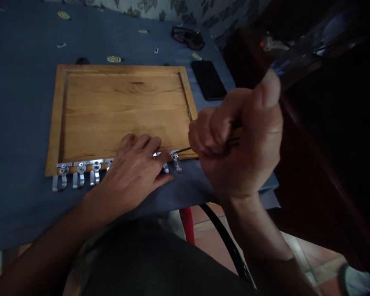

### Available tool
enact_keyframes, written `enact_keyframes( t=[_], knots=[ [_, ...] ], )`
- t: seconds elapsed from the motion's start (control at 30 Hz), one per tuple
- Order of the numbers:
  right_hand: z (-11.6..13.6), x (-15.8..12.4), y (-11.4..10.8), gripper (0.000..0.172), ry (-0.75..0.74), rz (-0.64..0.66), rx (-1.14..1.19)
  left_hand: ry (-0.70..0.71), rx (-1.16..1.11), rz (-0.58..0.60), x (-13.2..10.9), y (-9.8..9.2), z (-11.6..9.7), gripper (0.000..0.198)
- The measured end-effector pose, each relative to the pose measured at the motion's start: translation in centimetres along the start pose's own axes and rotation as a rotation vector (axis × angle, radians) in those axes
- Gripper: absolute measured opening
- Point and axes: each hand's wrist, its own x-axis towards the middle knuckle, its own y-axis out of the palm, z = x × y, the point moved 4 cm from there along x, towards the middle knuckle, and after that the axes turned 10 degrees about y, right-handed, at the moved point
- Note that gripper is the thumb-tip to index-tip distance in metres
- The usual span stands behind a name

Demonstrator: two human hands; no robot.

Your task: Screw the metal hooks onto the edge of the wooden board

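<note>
A wooden board point(120, 107) with a raised frame lies on a blue cloth. Along its near edge sits a row of metal hooks point(79, 172). My left hand point(132, 172) lies flat over the middle of that row, fingers stretched toward the rightmost hook point(176, 161). My right hand point(237, 139) is closed in a fist round a screwdriver point(183, 150), whose thin shaft points left with its tip at the rightmost hook. The tool's handle is mostly hidden inside the fist.
A black phone point(209, 80) lies just right of the board, and dark glasses point(188, 38) lie further back. The blue cloth point(21, 119) carries small scattered bits. The table edge runs under my wrists; tiled floor and a red and black object show below.
</note>
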Motion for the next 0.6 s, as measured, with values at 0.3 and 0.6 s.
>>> enact_keyframes(
  t=[0.3, 0.6],
  knots=[
    [0.12, 0.06, 0.23, 0.074, 0.04, -0.023, 0.064, 0.004, -0.004, -0.015, -0.01, 0.11, 0.07, 0.036],
    [-0.2, -0.03, 0.6, 0.078, -0.152, -0.281, 0.192, -0.008, -0.034, 0.031, 0.06, 0.24, 0.17, 0.036]
  ],
)
